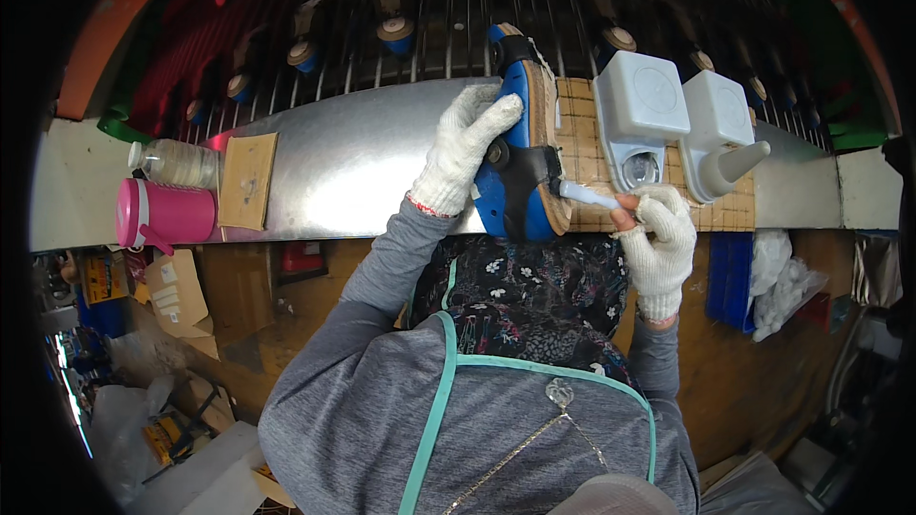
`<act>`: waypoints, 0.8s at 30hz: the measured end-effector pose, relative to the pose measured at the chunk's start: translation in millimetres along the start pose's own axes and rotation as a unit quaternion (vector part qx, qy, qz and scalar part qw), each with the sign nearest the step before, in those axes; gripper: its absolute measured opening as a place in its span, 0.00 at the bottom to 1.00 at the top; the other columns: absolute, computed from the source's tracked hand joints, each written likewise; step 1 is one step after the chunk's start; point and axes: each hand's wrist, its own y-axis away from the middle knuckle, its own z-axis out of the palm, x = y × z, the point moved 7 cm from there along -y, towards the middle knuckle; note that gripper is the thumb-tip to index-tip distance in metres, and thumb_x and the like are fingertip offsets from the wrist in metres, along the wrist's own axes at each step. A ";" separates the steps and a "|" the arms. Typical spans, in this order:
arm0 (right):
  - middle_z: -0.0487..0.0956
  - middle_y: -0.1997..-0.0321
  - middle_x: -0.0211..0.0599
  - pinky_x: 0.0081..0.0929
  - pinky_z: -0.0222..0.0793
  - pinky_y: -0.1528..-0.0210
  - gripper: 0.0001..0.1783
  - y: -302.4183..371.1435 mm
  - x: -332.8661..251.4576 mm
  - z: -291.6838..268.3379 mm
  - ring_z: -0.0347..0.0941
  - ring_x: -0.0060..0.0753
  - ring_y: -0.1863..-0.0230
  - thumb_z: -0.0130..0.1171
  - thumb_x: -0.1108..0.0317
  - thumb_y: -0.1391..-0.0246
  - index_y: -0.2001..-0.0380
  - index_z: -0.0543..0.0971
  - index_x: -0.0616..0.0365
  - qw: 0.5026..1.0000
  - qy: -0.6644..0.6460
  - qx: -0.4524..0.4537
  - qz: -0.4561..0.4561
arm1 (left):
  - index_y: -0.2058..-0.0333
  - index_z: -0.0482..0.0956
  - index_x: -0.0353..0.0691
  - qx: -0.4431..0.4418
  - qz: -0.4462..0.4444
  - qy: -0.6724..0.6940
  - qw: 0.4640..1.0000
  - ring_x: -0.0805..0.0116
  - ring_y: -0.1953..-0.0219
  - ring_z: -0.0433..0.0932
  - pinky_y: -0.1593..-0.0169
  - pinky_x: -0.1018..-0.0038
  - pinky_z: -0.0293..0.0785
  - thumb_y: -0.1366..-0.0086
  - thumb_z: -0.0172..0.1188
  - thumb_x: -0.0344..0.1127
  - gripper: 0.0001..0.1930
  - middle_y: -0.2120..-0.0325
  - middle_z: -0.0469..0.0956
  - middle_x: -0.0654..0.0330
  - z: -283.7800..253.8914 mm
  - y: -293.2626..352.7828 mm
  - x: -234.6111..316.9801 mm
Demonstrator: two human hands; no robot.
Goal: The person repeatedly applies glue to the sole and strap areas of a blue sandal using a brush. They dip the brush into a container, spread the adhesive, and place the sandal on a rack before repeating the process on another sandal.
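Note:
My left hand [462, 145], in a white knit glove, is closed round a blue shoe last [516, 124] with black straps [527, 172] and a tan sole [546, 100] on it. The last stands upright along the bench, its sole turned to the right. Pinched in the fingers of my right hand [660, 246] is a small white-handled brush [592, 196]. Its tip meets the lower edge of the sole, or lies very close to it. That glove leaves the thumb and a fingertip bare.
Two white box-shaped dispensers [645, 97] [718, 107], the right one beside a cone spout [739, 167], stand on a gridded tan mat [578, 124]. Left on the metal bench [343, 143] are cardboard [248, 181], a clear bottle [179, 164] and a pink jug [172, 213]. Behind, a rod rack [448, 29] holds several lasts.

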 end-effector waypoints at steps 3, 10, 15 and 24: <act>0.79 0.67 0.35 0.31 0.65 0.58 0.08 0.8 4.2 -0.9 0.73 0.36 0.63 0.73 0.69 0.55 0.70 0.86 0.59 0.999 -0.012 -0.022 0.022 | 0.45 0.74 0.29 0.004 -0.002 0.038 0.999 0.83 0.69 0.73 0.67 0.84 0.70 0.37 0.68 0.53 0.33 0.60 0.80 0.59 1.5 -6.3 -7.7; 0.80 0.66 0.37 0.32 0.67 0.56 0.09 -6.6 -0.5 -4.7 0.73 0.39 0.62 0.73 0.67 0.55 0.70 0.86 0.59 0.999 -0.021 -0.024 -0.023 | 0.38 0.70 0.33 -0.050 -0.105 0.176 0.978 0.68 0.53 0.81 0.49 0.72 0.80 0.35 0.63 0.61 0.39 0.53 0.80 0.51 18.7 -2.5 -24.3; 0.81 0.65 0.37 0.33 0.68 0.55 0.10 -20.7 -7.2 -3.1 0.75 0.39 0.59 0.73 0.67 0.55 0.68 0.87 0.58 0.997 -0.043 -0.041 -0.052 | 0.37 0.70 0.38 -0.086 -0.201 0.254 0.942 0.62 0.50 0.82 0.47 0.65 0.83 0.35 0.60 0.64 0.39 0.47 0.77 0.47 33.4 14.5 -33.2; 0.82 0.64 0.35 0.35 0.70 0.56 0.11 -55.3 -28.3 18.9 0.76 0.38 0.58 0.72 0.65 0.55 0.67 0.88 0.55 0.979 -0.076 -0.132 -0.134 | 0.31 0.55 0.36 -0.490 -0.275 0.568 0.601 0.52 0.44 0.75 0.46 0.64 0.84 0.27 0.51 0.52 0.35 0.47 0.72 0.37 78.1 50.4 -44.9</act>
